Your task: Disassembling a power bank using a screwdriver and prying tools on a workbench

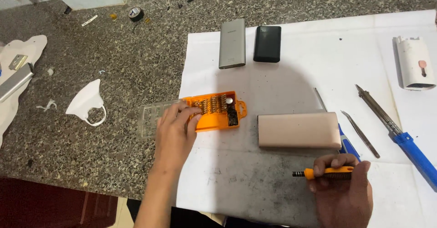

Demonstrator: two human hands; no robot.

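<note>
My left hand (174, 132) rests with spread fingers on an open orange bit case (218, 112), its fingertips among the rows of brass-coloured bits. The case's clear lid (149, 117) lies folded out to the left. My right hand (342, 189) grips an orange-handled screwdriver (318, 172) whose dark empty tip points left. Just above that hand lies a long pinkish-beige power bank (299, 129) on white paper (282, 68).
A grey power bank (232, 43) and a black one (267, 44) lie at the paper's far edge. To the right are a blue-handled soldering iron (396, 130), tweezers (360, 133), a blue-handled tool (347, 143) and a white device (413, 63). A white face mask (86, 101) and a tape roll (135, 13) sit on the granite counter.
</note>
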